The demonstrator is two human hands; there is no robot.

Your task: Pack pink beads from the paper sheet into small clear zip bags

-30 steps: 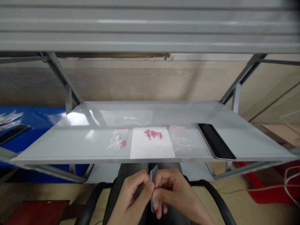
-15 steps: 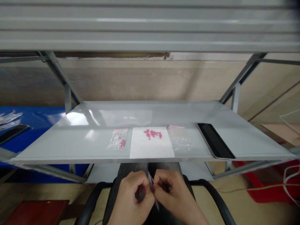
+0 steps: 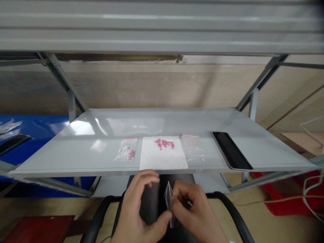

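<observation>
Between thumb and fingers, my right hand (image 3: 191,206) pinches a small clear plastic bag (image 3: 169,199) above my lap. The bag stands on edge, and its mouth looks slightly parted. My left hand (image 3: 141,209) is open, fingers spread from the thumb, whose tip is close to the bag; whether it touches I cannot tell. On the shelf ahead, a white sheet of paper (image 3: 163,160) carries many small pink beads (image 3: 164,143). Left of it lies a zip bag (image 3: 126,148) with some pink beads inside. A few flat clear bags (image 3: 193,146) lie to its right.
A dark-screened tablet or phone (image 3: 231,150) lies on the right of the grey shelf (image 3: 83,152). Chair armrests (image 3: 100,216) flank my legs. On the left, a blue surface (image 3: 50,125) holds another dark device (image 3: 14,143) and plastic bags.
My left hand has let go of the small bag and opened, its fingers moving up and away. The right hand still pinches the bag, which is now slightly higher.
</observation>
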